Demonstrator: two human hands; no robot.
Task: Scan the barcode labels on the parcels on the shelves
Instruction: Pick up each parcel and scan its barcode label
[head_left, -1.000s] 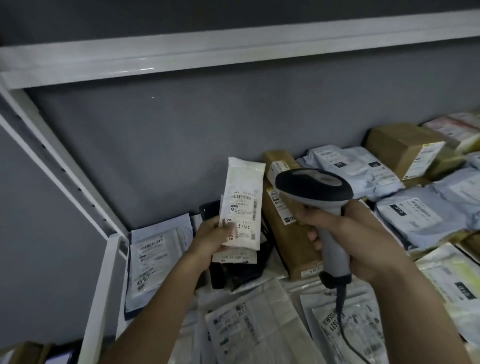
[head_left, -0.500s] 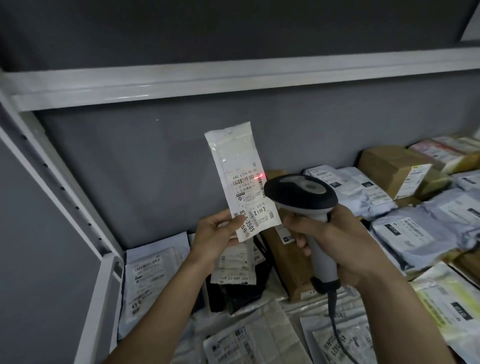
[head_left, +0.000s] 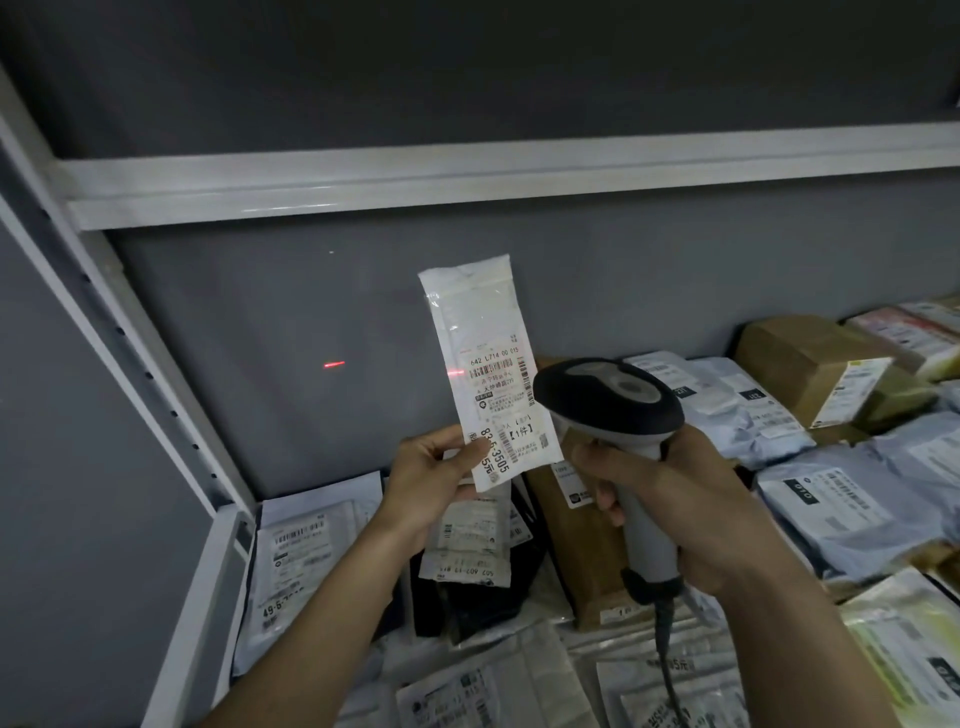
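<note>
Behind held parcel, brown box.

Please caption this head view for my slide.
Left hand lifts slim white plastic parcel; right hand aims grey handheld scanner.

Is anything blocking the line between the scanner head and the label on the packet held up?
Nothing visible. The black-and-grey handheld scanner faces the slim white plastic parcel across open air; its red beam falls at the label's left edge.

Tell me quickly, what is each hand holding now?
Left hand: closed on the lower end of the white parcel, held upright.
Right hand: closed around the handle of the barcode scanner.
</note>
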